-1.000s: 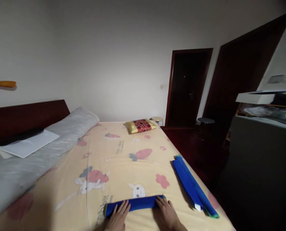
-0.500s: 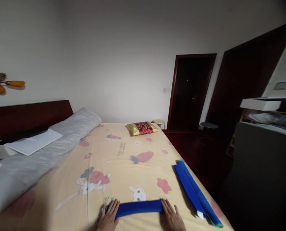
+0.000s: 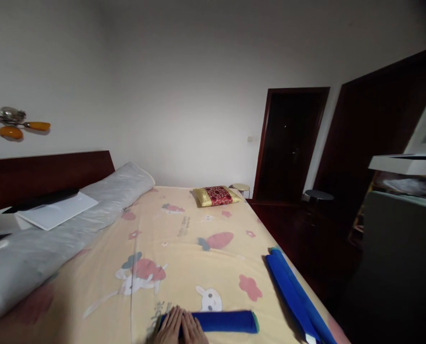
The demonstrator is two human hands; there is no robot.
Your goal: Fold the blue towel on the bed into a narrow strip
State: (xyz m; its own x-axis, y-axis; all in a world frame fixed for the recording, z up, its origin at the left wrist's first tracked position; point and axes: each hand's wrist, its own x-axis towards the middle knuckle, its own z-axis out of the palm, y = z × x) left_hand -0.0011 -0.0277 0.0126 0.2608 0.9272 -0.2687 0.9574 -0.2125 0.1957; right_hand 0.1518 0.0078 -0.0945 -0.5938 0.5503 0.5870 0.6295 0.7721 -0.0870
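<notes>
A narrow, folded strip of blue cloth [image 3: 227,321] with a green edge at its right end lies across the near part of the bed. My left hand [image 3: 170,327] rests flat on the strip's left end, fingers stretched forward. Right beside it, my right hand [image 3: 192,328] also presses flat on the cloth, its fingers straight. The two hands touch or nearly touch, and neither grips anything. Part of the strip's left end is hidden beneath them.
Two more long blue cloth rolls [image 3: 292,296] lie along the bed's right edge. A gold and red pillow [image 3: 217,196] sits at the far end. To the left, a grey bolster [image 3: 101,215] carries a white flat box [image 3: 57,210]. A dark stool [image 3: 318,195] stands on the floor.
My right hand has moved left from the strip's right end to beside my left hand, uncovering the green edge. The view has shifted slightly, and my left hand stays at the left end.
</notes>
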